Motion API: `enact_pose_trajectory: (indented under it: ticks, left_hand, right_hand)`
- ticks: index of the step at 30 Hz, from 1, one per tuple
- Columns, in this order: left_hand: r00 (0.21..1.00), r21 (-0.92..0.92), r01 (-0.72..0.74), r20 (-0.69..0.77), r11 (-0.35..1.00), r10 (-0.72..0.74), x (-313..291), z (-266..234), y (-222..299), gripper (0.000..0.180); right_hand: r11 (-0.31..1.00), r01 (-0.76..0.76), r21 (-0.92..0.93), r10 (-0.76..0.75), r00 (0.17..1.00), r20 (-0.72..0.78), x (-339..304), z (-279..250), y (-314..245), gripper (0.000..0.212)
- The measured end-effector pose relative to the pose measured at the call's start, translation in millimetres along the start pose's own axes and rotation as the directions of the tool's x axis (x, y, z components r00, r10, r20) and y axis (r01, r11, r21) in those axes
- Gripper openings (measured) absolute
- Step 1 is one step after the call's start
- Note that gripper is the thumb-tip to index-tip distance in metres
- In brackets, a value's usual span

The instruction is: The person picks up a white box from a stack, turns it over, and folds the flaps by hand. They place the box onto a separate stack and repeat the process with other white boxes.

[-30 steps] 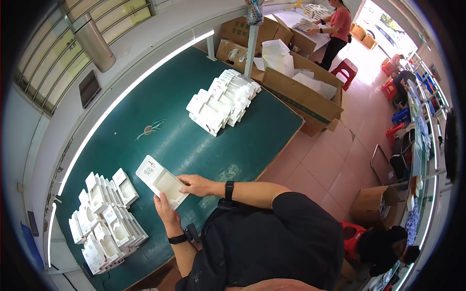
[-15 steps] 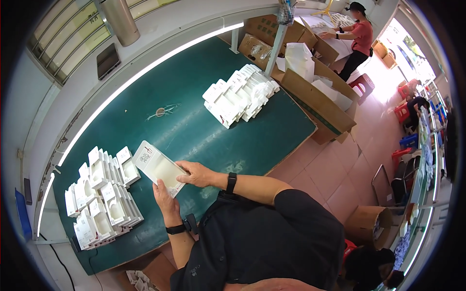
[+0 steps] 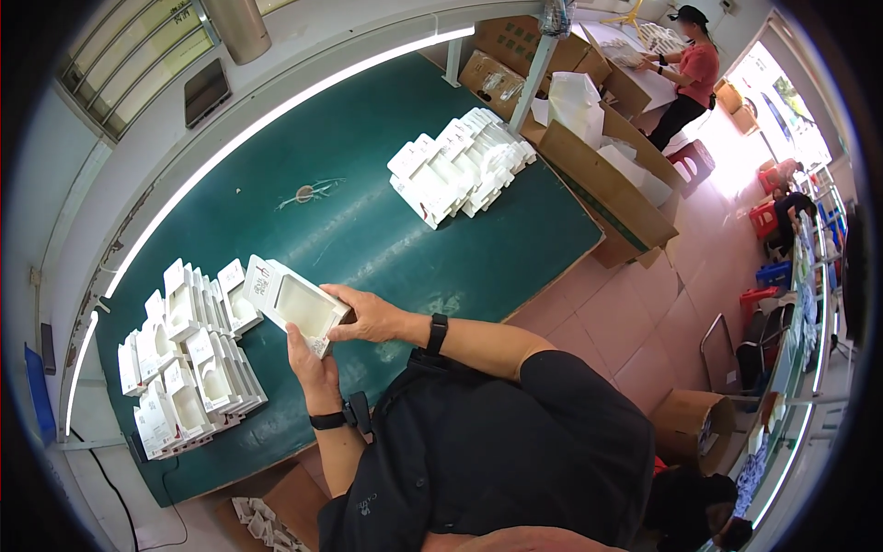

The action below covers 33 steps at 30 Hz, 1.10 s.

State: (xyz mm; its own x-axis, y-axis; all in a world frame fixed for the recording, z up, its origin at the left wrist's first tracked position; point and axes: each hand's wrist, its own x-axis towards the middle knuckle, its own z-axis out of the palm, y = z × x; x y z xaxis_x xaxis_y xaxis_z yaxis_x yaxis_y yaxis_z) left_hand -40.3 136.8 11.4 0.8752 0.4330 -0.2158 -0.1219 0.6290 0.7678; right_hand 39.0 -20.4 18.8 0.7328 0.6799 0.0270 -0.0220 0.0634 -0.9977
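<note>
Both my hands hold a white window box [image 3: 296, 302] above the near edge of the green table [image 3: 317, 152]. It has a hang tab at its upper left end, with small dark and red print. My left hand [image 3: 315, 370] grips its lower edge, thumb up along the side. My right hand [image 3: 372, 316] is closed around its right end, fingers partly hidden. Just left of the box stand rows of similar white boxes [image 3: 189, 317], leaning on one another. Across the table, toward the far right, lies another pile of white boxes [image 3: 451, 175].
A large open carton [image 3: 607, 189] with white packing stands beyond the table's right edge. Below the table's near side is a carton [image 3: 294, 506] of white pieces. A phone [image 3: 206, 93] and a metal cylinder [image 3: 235, 28] rest on the ledge. A co-worker [image 3: 690, 78] stands far right.
The window box has tilted and moved slightly up and left, so its depth now shows. My right hand has shifted around its end. The whole view has moved slightly.
</note>
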Motion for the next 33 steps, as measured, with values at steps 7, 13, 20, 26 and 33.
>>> enact_pose_trajectory:
  ticks: [7,13,20,26,33]
  left_hand:
    - [0.999,-0.14,0.044,0.028,0.989,-0.04,6.6,-14.6,-4.7,0.054]
    - [0.972,-0.276,0.233,0.05,0.933,-0.228,14.4,-0.6,-6.2,0.05]
    - [0.959,-0.328,0.281,0.058,0.902,-0.277,10.6,-8.0,-7.9,0.051]
    - [0.957,-0.32,0.287,0.053,0.903,-0.285,7.2,-8.2,-9.9,0.051]
    - [0.954,-0.319,0.293,0.04,0.901,-0.297,4.9,-7.4,-11.3,0.051]
  right_hand:
    - [0.971,0.071,0.23,-0.075,0.997,0.011,8.2,12.3,-0.9,0.078]
    - [0.979,0.039,0.2,-0.03,0.998,-0.048,15.5,3.5,10.9,0.061]
    - [0.995,-0.005,0.103,0.005,1.0,0.001,14.7,13.7,4.4,0.053]
    - [0.998,-0.028,0.052,0.028,1.0,0.003,13.6,15.3,3.6,0.05]
    - [0.999,-0.042,0.027,0.041,0.999,0.004,12.4,14.4,5.7,0.046]
